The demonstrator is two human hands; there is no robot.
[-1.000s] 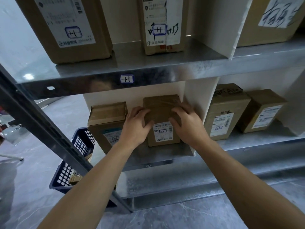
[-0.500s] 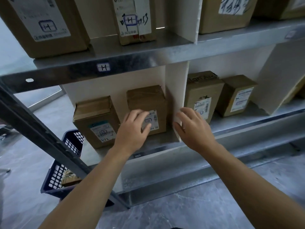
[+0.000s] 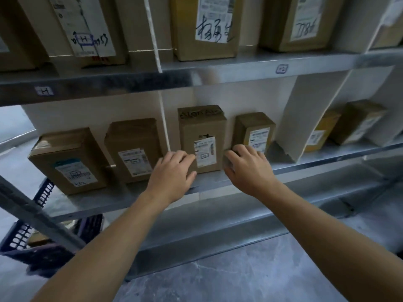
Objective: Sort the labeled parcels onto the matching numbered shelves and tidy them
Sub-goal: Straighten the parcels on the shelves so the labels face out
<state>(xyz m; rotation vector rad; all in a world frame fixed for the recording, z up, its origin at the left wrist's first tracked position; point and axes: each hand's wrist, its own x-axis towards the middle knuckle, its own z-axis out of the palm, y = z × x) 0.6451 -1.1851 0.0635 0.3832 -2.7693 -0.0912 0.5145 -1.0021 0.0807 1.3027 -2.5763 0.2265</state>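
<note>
A tall brown parcel [image 3: 201, 127] with a white label stands on the lower metal shelf [image 3: 327, 163], just right of a thin white divider [image 3: 164, 118]. My left hand [image 3: 174, 171] grips its lower left corner, fingers on the front face. My right hand [image 3: 248, 168] curls round its lower right edge, in the gap beside a smaller brown parcel [image 3: 257, 129]. Two more labeled parcels [image 3: 65, 158] [image 3: 133, 149] stand in the compartment to the left. The upper shelf edge carries small number tags [image 3: 44, 91] [image 3: 282, 68].
A white board [image 3: 305, 118] leans at an angle right of the smaller parcel, with a yellow parcel [image 3: 320, 131] and a brown one [image 3: 359, 120] beyond it. Several parcels [image 3: 205, 27] stand on the upper shelf. A blue basket [image 3: 19, 240] sits on the floor at lower left.
Both hands left the parcel in the left compartment and moved right past the divider onto the tall parcel. The view shifted right and closer.
</note>
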